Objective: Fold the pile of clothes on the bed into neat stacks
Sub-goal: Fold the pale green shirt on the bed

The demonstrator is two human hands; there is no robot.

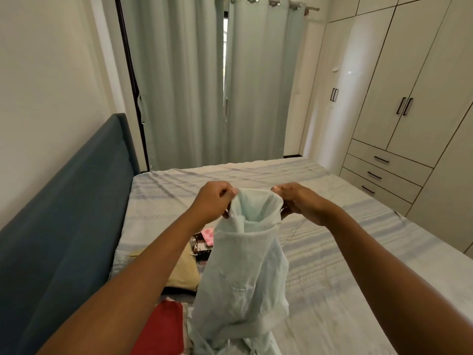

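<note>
Pale walls, long grey-green curtains on metal rings and a cream wardrobe with dark bar handles frame the head view, with a wide bed in the middle, its sheet faintly striped in light blue and grey and slightly wrinkled. Along the bed's left side stands a padded headboard in dull blue fabric. Both bare arms reach forward over the mattress. Between them hangs a pale mint garment of thin, soft, crumpled cloth, lifted above the sheet; its top edge is spread open like a mouth, and its lower part droops in loose folds down to the clothes near the bottom edge. The left hand pinches the left side of that top edge with curled fingers, and the right hand grips the right side the same way, both firmly closed on the fabric. Behind and below the garment, on the left part of the bed, lies the pile: a flat tan piece, a dark patterned piece with a pink cloth on it, and a red cloth nearest the camera.
</note>
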